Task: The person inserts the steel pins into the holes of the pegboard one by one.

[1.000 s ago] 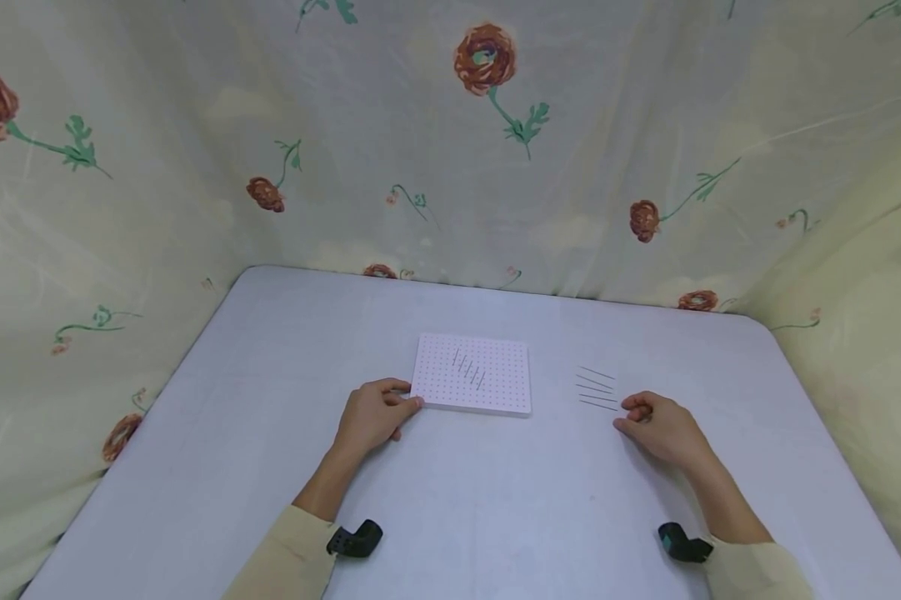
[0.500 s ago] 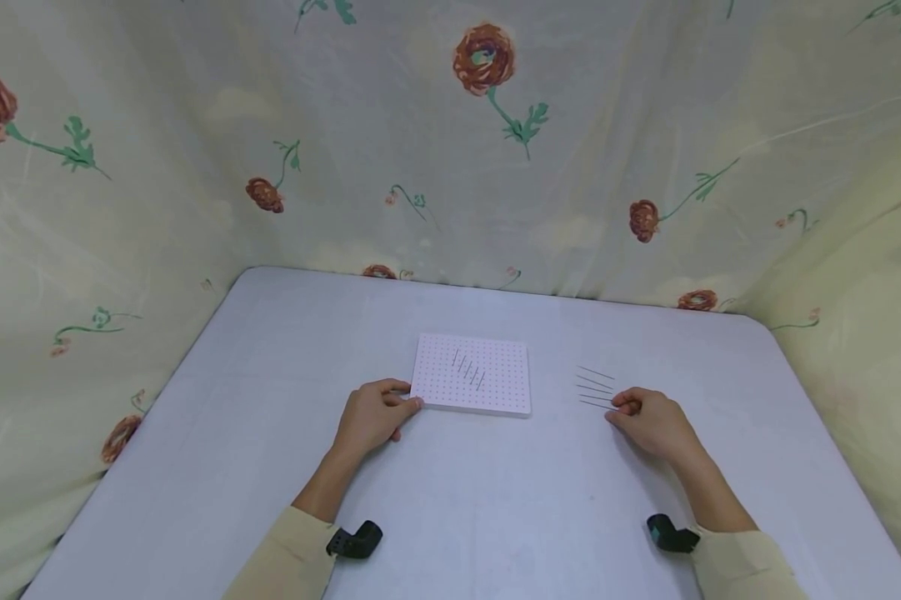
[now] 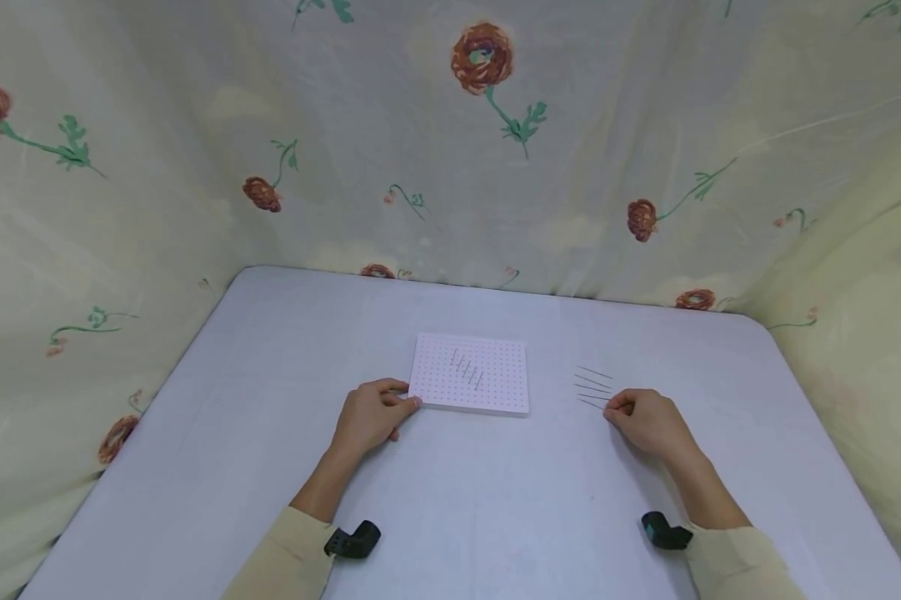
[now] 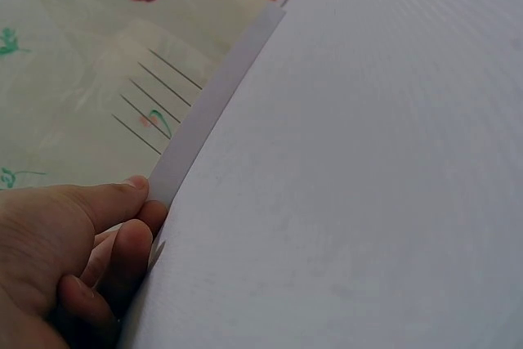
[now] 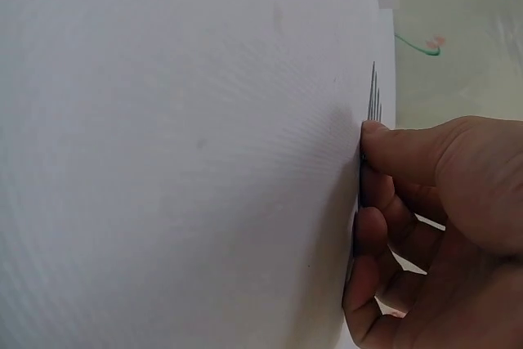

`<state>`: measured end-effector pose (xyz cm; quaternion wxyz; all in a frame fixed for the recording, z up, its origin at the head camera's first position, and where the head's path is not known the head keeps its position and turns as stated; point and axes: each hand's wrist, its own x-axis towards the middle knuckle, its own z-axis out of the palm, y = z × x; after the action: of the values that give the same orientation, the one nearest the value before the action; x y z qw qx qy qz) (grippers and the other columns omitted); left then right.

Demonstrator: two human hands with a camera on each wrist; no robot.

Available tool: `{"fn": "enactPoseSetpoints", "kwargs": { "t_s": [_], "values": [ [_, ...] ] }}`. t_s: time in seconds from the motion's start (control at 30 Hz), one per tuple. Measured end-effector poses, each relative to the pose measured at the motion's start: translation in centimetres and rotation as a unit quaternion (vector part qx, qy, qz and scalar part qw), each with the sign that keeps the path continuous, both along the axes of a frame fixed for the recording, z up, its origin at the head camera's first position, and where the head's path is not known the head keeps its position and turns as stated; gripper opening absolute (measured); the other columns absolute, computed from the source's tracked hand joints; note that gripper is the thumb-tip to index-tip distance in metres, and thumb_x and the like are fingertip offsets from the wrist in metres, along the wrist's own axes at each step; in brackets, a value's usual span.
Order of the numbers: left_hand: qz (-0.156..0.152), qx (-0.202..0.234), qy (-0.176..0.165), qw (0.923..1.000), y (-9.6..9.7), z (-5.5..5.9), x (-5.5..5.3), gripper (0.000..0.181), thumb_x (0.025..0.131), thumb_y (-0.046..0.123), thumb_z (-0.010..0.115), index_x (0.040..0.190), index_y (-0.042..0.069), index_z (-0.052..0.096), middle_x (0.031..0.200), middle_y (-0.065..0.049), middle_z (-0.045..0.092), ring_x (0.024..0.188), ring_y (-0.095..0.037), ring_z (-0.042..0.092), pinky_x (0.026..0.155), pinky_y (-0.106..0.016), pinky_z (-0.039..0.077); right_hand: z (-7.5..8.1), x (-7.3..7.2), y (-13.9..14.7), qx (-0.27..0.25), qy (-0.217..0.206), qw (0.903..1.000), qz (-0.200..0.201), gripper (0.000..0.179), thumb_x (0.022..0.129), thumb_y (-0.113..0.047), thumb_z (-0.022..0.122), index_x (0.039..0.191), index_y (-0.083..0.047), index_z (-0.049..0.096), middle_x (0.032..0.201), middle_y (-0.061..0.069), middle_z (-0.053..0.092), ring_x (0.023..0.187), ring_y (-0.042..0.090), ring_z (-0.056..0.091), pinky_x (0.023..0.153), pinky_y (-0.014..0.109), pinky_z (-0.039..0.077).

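Head view: board (image 3: 506,379) lies on table (image 3: 480,500), five pins (image 3: 467,368) standing in it; left hand (image 3: 370,417) pinches its near left corner. Right of board, right hand (image 3: 651,423) pinches nearest loose pin (image 3: 591,404) by its right end. Left wrist: hand at board's edge, pins beyond. Right wrist: fingertips pressed together, loose pins (image 5: 373,100) past them.

Out of sight at the edges

The right hand (image 3: 645,419) covers the right end of the nearest loose rod (image 3: 591,404). The left hand (image 3: 367,415) hides the white board's (image 3: 506,379) near left corner. Lower ends of the standing rods (image 4: 155,100) disappear in the left wrist view. The head view crops both sleeves (image 3: 288,554).
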<state>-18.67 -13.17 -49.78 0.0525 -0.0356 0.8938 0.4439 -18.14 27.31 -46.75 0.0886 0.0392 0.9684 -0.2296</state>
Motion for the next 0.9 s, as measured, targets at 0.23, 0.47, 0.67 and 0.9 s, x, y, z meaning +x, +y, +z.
{"fn": "enactPoseSetpoints", "kwargs": {
  "t_s": [0.23, 0.47, 0.67, 0.9],
  "values": [
    [0.001, -0.002, 0.002, 1.0000, -0.15, -0.12, -0.08, 0.042, 0.091, 0.032, 0.077, 0.125, 0.009, 0.070, 0.082, -0.002, 0.078, 0.042, -0.013, 0.058, 0.051, -0.026, 0.039, 0.22, -0.05, -0.41, 0.011, -0.009, 0.9999, 0.010, 0.016, 0.098, -0.018, 0.065, 0.100, -0.003, 0.071, 0.084, 0.008, 0.066, 0.078, 0.022, 0.056, 0.069, 0.033, 0.041],
    [0.001, -0.002, 0.000, 1.0000, -0.02, -0.33, -0.14, 0.043, 0.091, 0.032, 0.078, 0.126, 0.009, 0.069, 0.080, -0.001, 0.078, 0.042, -0.013, 0.058, 0.051, -0.026, 0.039, 0.36, -0.22, -0.40, 0.044, -0.015, 0.9979, 0.045, 0.020, 0.099, -0.018, 0.057, 0.096, -0.002, 0.068, 0.080, 0.008, 0.062, 0.075, 0.022, 0.054, 0.067, 0.034, 0.042],
    [0.002, 0.000, 0.001, 1.0000, 0.03, -0.24, -0.11, 0.042, 0.091, 0.032, 0.078, 0.125, 0.009, 0.070, 0.080, -0.001, 0.078, 0.042, -0.013, 0.058, 0.051, -0.026, 0.040, 0.40, -0.32, -0.22, 0.047, -0.010, 0.9948, 0.089, 0.021, 0.101, -0.015, 0.050, 0.097, 0.001, 0.065, 0.086, 0.011, 0.065, 0.078, 0.023, 0.056, 0.076, 0.044, 0.048],
    [-0.004, -0.004, 0.002, 1.0000, -0.06, -0.12, -0.03, 0.043, 0.092, 0.032, 0.077, 0.126, 0.008, 0.069, 0.081, -0.002, 0.078, 0.042, -0.013, 0.058, 0.053, -0.026, 0.041, 0.57, 0.27, 0.12, 0.011, -0.011, 0.9949, 0.100, 0.021, 0.105, -0.014, 0.042, 0.104, 0.001, 0.057, 0.093, 0.013, 0.063, 0.084, 0.025, 0.056, 0.078, 0.045, 0.048]
  ]
}}
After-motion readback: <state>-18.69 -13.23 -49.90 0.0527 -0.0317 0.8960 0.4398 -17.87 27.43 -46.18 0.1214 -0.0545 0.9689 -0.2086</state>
